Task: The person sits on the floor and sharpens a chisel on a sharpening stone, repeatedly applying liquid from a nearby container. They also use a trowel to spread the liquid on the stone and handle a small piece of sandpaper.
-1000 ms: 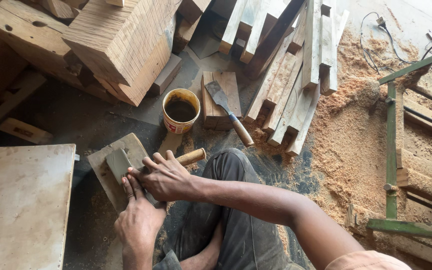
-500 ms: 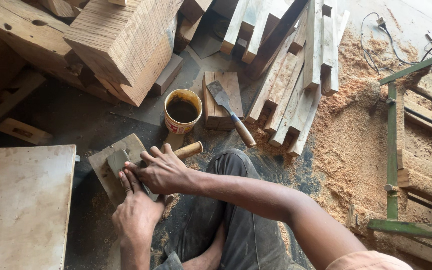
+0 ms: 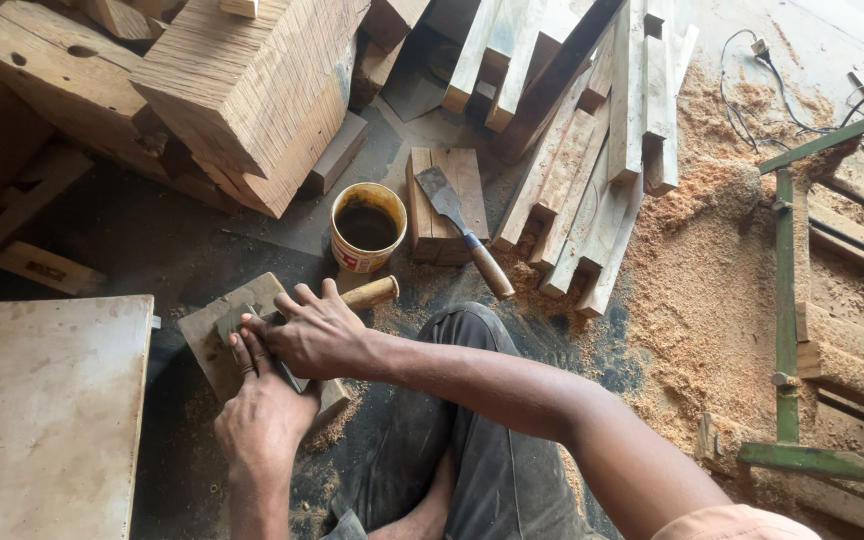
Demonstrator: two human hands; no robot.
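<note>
At far left we see a pale board lying flat. Just right of it a stone rests on the dark floor, and both hands press a chisel blade flat on it. The left hand lays its fingertips on the blade; the right hand wraps over the tool, whose wooden handle pokes out rightward. Above sits a yellow tub, then a scraper on a block, slats, sawdust and a green frame.
</note>
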